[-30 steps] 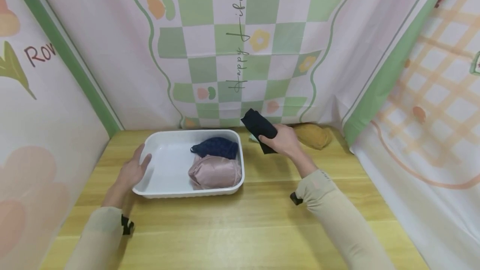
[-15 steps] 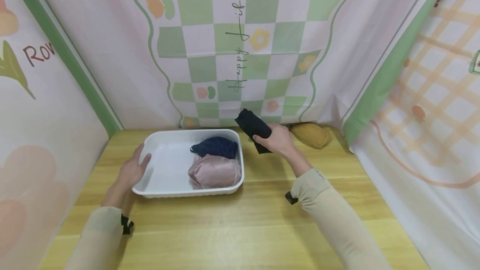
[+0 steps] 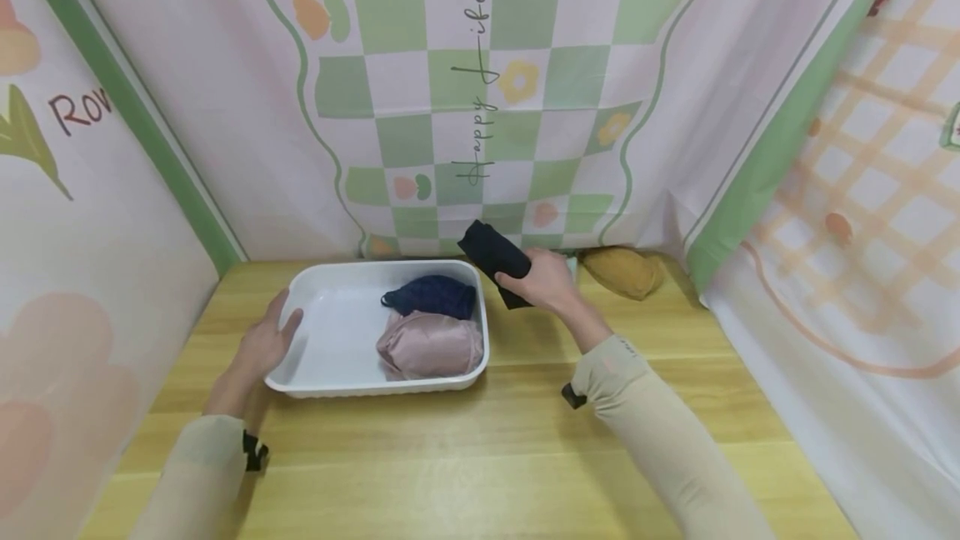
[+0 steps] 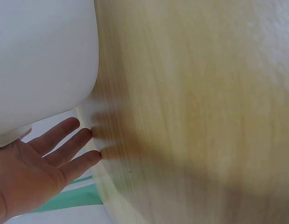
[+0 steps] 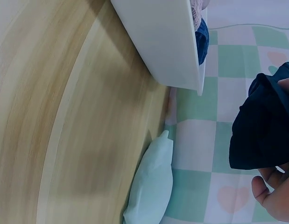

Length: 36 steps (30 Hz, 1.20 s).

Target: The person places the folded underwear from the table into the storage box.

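My right hand (image 3: 550, 280) grips a folded black cloth garment (image 3: 491, 252) just off the right end of a white plastic tray (image 3: 336, 336). Thumb and fingers hold it at its lower end; in the right wrist view the dark fabric (image 5: 263, 123) is raised above the table. At the tray's left end, my left hand (image 3: 264, 344) rests with its thumb over the rim. The left wrist view shows its fingers (image 4: 72, 147) extended and spread beside the tray wall. Inside the tray's right side lie a navy folded garment (image 3: 437, 294) with a thin loop and a shiny pink one (image 3: 431, 347).
A mint-green folded cloth (image 5: 151, 179) lies on the table by the curtain, mostly hidden behind my right hand in the head view. A mustard-yellow folded cloth (image 3: 625, 272) lies to its right. Patterned curtains (image 3: 517, 132) close off the back and sides of the wooden table (image 3: 450, 457).
My right hand has moved left with the black garment, closer to the tray. The mint-green cloth now shows to the right of the hand. My left hand and the tray have stayed put.
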{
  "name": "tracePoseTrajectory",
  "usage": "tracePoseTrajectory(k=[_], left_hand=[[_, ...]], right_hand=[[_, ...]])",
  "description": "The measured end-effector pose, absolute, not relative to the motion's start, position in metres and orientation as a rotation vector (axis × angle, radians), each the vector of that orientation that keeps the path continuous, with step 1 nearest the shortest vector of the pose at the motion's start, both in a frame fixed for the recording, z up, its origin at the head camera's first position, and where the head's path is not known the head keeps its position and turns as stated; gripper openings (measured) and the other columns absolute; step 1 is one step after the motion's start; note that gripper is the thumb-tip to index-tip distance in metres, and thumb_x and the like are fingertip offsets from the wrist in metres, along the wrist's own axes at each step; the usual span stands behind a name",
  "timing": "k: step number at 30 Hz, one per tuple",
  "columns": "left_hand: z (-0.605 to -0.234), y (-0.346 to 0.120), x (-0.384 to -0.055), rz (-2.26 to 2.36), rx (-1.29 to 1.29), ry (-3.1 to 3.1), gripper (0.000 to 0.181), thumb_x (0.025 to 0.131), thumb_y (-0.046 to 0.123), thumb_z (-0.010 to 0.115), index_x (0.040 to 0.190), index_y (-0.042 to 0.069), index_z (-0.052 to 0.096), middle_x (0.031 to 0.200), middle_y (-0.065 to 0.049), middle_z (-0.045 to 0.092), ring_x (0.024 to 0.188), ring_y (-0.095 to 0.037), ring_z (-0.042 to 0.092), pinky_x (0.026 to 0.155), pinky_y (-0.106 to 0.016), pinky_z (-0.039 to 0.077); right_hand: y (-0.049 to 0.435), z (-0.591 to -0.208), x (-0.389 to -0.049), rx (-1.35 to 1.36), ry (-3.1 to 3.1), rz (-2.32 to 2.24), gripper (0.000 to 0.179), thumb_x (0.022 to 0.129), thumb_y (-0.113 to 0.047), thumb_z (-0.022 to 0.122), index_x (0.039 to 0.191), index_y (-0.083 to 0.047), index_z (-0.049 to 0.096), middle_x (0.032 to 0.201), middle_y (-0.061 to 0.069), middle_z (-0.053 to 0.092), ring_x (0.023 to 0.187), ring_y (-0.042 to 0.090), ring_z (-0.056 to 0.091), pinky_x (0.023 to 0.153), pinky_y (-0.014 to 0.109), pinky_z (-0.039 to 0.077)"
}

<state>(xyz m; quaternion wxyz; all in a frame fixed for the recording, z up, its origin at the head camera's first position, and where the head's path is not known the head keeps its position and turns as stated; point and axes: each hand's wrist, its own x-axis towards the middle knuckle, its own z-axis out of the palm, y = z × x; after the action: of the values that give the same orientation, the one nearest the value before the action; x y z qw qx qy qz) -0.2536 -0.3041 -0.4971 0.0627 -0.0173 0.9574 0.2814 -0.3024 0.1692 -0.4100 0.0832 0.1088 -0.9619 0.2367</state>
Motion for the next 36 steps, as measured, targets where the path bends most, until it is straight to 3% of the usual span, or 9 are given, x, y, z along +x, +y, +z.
tracePoseTrajectory(k=[14,31,36], left_hand=[[-0.498,-0.305,-0.254,0.854,-0.064,2.894,0.079,0.103,0.062,0.013,0.161,0.01,-0.006,0.158,-0.037,0.018,0.138,-0.064,0.026,0.114,-0.073,0.025],[-0.498,-0.305,-0.256,0.862,-0.092,2.881,0.079,0.103,0.062,0.013,0.161,0.011,-0.006,0.157,-0.037,0.019,0.138,-0.064,0.026,0.113,-0.072,0.028],[-0.498,-0.304,-0.256,0.856,-0.109,2.864,0.08,0.102,0.064,0.012,0.161,0.013,-0.008,0.158,-0.037,0.018,0.139,-0.063,0.025,0.113,-0.072,0.027]], right_hand=[[0.152,-0.411,-0.306,0.421,-2.854,0.7,0.045,0.082,-0.05,0.07,0.099,-0.008,0.07,0.096,0.013,0.075,0.087,0.032,0.07,0.079,0.046,0.056],[0.134,-0.412,-0.312,0.525,-2.838,0.635,0.044,0.081,-0.05,0.072,0.1,-0.01,0.07,0.101,0.011,0.075,0.094,0.032,0.07,0.083,0.046,0.057],[0.127,-0.414,-0.315,0.552,-2.843,0.612,0.041,0.081,-0.05,0.072,0.092,-0.011,0.068,0.093,0.009,0.074,0.09,0.03,0.069,0.081,0.044,0.057]])
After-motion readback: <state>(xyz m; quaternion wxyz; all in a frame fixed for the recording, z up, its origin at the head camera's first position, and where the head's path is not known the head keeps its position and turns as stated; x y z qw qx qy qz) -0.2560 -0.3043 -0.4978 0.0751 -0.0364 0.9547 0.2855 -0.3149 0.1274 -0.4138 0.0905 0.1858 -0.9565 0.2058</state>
